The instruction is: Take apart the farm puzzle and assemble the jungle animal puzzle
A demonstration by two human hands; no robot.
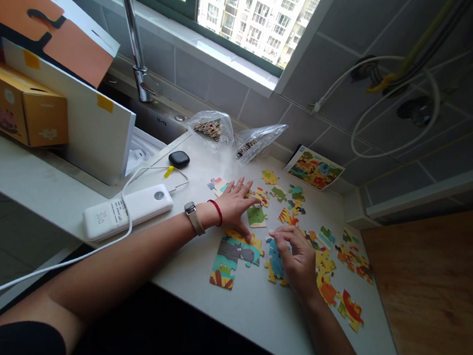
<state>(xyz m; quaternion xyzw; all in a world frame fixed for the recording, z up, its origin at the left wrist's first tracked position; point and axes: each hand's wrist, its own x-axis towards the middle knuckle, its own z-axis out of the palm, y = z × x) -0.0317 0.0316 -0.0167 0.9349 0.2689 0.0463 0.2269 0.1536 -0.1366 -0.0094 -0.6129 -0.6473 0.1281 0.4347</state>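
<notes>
the left hand (pixel 232 205) is held with fingers spread just beyond the joined grey-animal section (pixel 228 252), its thumb tip set at that section's far edge. right of the section, the blue animal piece (pixel 275 258) is partly covered by the right hand (pixel 300 255), fingers curled; whether anything is pinched cannot be told. farther right, loose pieces (pixel 325 261) are scattered.

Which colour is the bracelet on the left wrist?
The bracelet is red, clearest in the head view.
</notes>
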